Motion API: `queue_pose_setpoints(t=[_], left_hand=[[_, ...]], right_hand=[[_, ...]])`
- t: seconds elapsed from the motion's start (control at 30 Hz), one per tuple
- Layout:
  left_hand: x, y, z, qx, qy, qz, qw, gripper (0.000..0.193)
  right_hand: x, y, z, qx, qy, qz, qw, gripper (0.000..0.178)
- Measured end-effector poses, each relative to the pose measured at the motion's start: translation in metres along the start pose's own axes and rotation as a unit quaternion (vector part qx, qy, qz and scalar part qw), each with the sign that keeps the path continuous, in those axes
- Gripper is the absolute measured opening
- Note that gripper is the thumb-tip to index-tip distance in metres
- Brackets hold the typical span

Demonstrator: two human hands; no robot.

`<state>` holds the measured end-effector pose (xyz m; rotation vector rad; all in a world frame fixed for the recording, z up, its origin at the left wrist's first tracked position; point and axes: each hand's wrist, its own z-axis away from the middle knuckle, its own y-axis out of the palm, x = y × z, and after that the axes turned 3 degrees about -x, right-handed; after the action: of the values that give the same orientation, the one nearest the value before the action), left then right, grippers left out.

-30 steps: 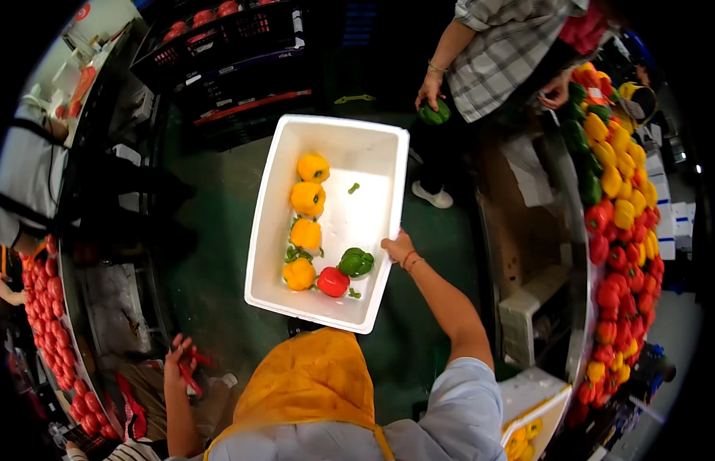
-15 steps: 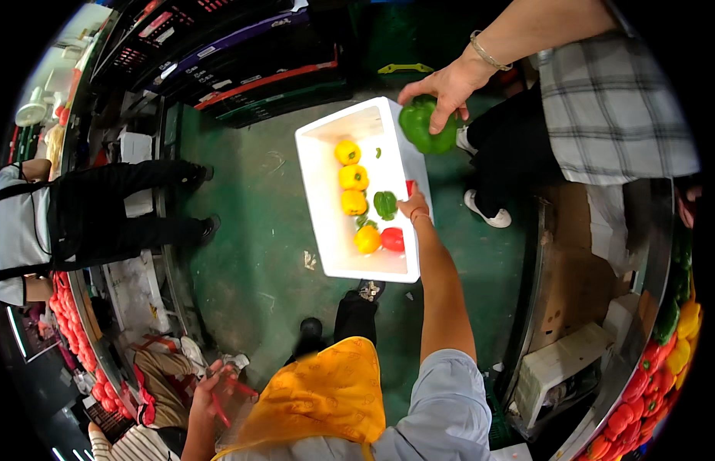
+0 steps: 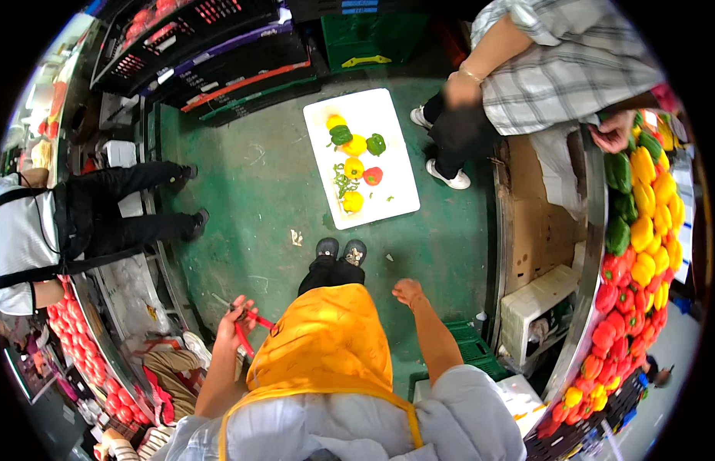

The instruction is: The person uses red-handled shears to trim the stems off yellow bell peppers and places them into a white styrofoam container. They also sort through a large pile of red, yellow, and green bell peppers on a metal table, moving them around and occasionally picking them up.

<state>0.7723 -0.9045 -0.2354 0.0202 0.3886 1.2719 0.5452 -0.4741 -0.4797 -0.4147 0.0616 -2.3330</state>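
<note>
My left hand [image 3: 234, 323] holds red-handled scissors [image 3: 254, 317] beside my yellow apron. Their thin blades point away to the left. My right hand [image 3: 407, 292] hangs above the floor to the right of my shoes, its fingers curled in and nothing visible in them. Ahead of my feet a white foam box [image 3: 404, 201] stands on the green floor. Inside lie several yellow peppers [image 3: 353, 168], a red pepper [image 3: 373, 176], two green peppers [image 3: 375, 144] and green stem scraps [image 3: 344, 184]. Neither hand touches the box.
Along the right runs a stall of yellow peppers [image 3: 642, 230] and red ones [image 3: 615, 330]. A co-worker in a plaid shirt [image 3: 557, 84] stands beside it. Stacked black crates [image 3: 242, 69] stand at the far left. Another person [image 3: 23, 223] is at left, near bagged red produce [image 3: 81, 338].
My right hand has left the box and drawn back toward me. The co-worker's hand no longer holds the green pepper, and two green peppers now show in the box.
</note>
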Motion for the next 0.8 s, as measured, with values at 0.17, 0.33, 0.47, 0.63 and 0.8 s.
queue_pose_setpoints(t=[0.17,0.33,0.47,0.63,0.8], left_hand=[[-0.046,0.022,-0.030,0.029,0.038,-0.043,0.998,0.040],[-0.074,0.053,-0.039,0.098,0.051,-0.053,0.992,0.040],[-0.069,0.134,-0.044,0.166,0.037,-0.115,0.979,0.041],[-0.003,0.260,-0.028,0.293,0.003,-0.280,0.914,0.041],[0.096,0.350,0.044,0.345,-0.058,-0.397,0.849,0.040]], right_hand=[[0.013,0.014,0.152,-0.117,0.099,-0.248,0.957,0.012],[0.029,0.032,0.202,-0.141,-0.061,-0.170,0.973,0.014],[-0.040,0.040,0.186,-0.201,-0.079,-0.346,0.913,0.013],[-0.071,0.040,0.262,-0.175,0.043,-0.495,0.850,0.029],[-0.036,-0.011,0.281,-0.337,-0.270,-0.383,0.816,0.022]])
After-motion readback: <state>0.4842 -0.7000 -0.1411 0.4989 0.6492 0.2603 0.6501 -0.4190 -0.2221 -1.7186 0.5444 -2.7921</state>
